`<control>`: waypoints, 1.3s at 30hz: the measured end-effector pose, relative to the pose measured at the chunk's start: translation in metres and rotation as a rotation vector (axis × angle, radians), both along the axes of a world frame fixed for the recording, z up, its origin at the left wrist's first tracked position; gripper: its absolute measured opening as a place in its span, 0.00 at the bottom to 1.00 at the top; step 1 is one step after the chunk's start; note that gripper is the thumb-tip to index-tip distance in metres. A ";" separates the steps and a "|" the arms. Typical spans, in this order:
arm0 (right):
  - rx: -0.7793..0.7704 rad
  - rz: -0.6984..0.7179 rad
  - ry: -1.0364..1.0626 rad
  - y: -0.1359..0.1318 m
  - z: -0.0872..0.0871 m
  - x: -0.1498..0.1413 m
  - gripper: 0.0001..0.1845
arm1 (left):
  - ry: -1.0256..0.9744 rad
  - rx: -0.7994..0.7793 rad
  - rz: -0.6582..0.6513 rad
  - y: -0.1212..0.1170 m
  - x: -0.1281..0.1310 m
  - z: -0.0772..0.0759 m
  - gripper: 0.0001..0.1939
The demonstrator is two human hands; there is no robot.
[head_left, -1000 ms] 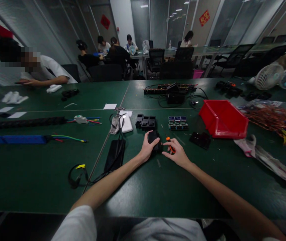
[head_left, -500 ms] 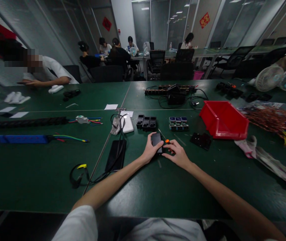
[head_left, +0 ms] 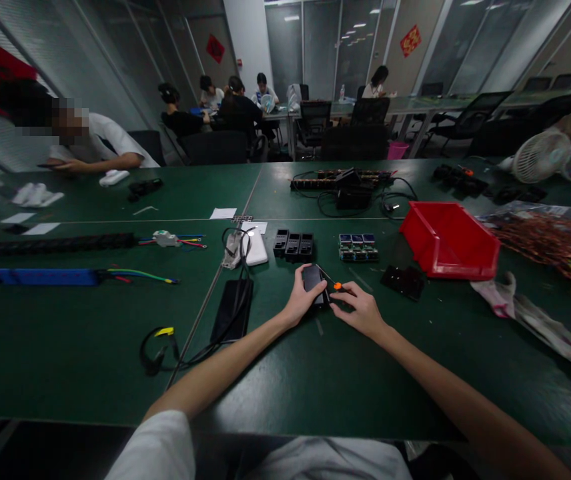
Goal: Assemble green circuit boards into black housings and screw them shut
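My left hand (head_left: 301, 297) is closed around a small black plastic case (head_left: 311, 277), thumb across its top face. Close on its right, my right hand (head_left: 360, 307) grips a screwdriver by its orange handle (head_left: 337, 286); the thin shaft points up and left past the case's upper right corner. The lower fingers of the right hand are near the case's right edge; whether they touch it I cannot tell. Beyond the hands stand several black plastic housings (head_left: 293, 245) in a row. To their right sits a group of small circuit boards with display faces (head_left: 358, 247).
A red bin (head_left: 450, 243) stands right of flat black pieces (head_left: 402, 282). A dark phone-like slab (head_left: 232, 310), a cable and a white power bank (head_left: 254, 247) lie left. Bundled wires (head_left: 550, 243) and a glove (head_left: 555, 327) are far right. A person (head_left: 95, 140) sits across the table.
My right hand has shifted slightly right, and the screwdriver's orange handle has moved a little right and down with it. My left hand keeps its hold on the case.
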State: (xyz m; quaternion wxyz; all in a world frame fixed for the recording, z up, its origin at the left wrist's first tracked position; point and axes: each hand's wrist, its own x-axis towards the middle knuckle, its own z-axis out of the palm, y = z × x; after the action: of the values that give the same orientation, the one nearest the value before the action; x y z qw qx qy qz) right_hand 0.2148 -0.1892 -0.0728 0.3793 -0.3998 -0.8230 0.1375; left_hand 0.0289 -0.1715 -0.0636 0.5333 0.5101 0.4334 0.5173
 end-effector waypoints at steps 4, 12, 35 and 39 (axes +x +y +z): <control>-0.013 -0.015 -0.002 0.001 -0.001 0.002 0.15 | -0.012 -0.001 -0.004 0.001 -0.001 -0.001 0.31; -0.049 0.021 -0.023 0.002 0.003 -0.001 0.16 | -0.126 -0.045 -0.099 0.000 -0.002 -0.003 0.39; -0.277 -0.104 0.266 0.013 0.004 0.011 0.12 | 0.085 0.029 -0.087 0.011 -0.013 -0.004 0.41; -0.398 -0.112 0.350 0.018 -0.002 0.013 0.14 | 0.159 0.086 -0.102 0.013 -0.016 -0.001 0.40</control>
State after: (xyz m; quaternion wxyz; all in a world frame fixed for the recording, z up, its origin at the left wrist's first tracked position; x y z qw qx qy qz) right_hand 0.2281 -0.1716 -0.0751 0.4368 -0.4816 -0.6783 0.3422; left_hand 0.0130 -0.1586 -0.0647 0.5007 0.5933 0.4252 0.4654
